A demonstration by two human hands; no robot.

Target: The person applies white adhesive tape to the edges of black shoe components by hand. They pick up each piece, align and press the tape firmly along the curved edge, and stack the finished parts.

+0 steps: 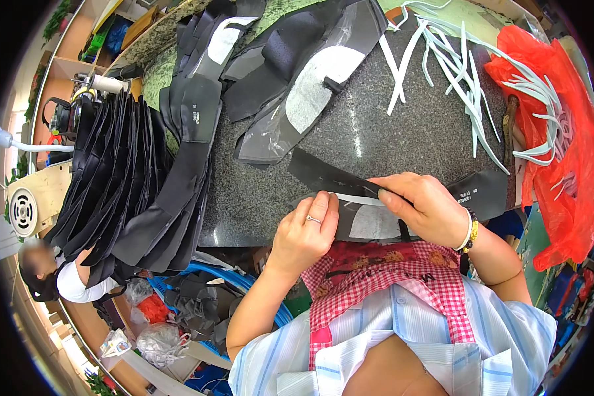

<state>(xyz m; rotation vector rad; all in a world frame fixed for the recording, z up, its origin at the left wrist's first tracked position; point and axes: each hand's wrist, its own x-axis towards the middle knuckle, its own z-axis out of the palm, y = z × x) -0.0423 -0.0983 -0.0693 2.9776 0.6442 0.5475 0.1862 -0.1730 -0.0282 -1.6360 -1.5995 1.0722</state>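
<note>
My left hand pinching white strip off black piece; right hand pinching same piece, white strips pile at 1 o'clock.

Work surface: dark speckled granite table, glossy, with a reflected light streak.
Left side: wooden shelving with open compartments.
Lower left: pale wooden box with a round vent grille.
Floor area: blue hoses, bagged scraps.

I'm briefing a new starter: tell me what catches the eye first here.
The bright red plastic bag at the right edge, strewn with white strips. Then the fanned stack of black cut pieces on the left. Centre front, both hands pinch a black piece with a white strip.
</note>
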